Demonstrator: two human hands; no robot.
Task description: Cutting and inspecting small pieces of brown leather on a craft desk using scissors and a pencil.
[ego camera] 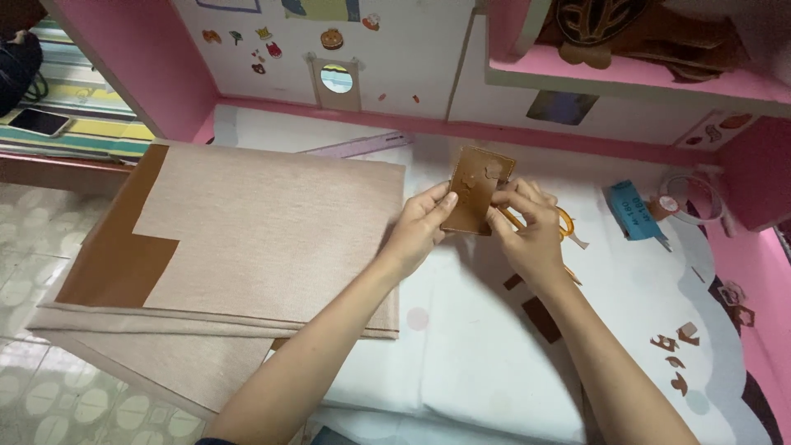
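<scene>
I hold a small brown leather piece (476, 188) upright over the white work surface (461, 363). My left hand (422, 222) pinches its left edge with thumb and fingers. My right hand (527, 224) grips its right edge, fingers curled behind it. The piece is a flat rectangle with small cut-out shapes near its top. Orange-handled scissors (565, 222) lie just behind my right hand, partly hidden by it.
A large folded sheet of beige material with a brown side (239, 247) covers the left of the desk. Nearby lie a purple ruler (362, 146), a blue box (633, 210), a tape roll (690, 196) and brown leather scraps (676, 346). Pink walls and a shelf (626, 78) enclose the desk.
</scene>
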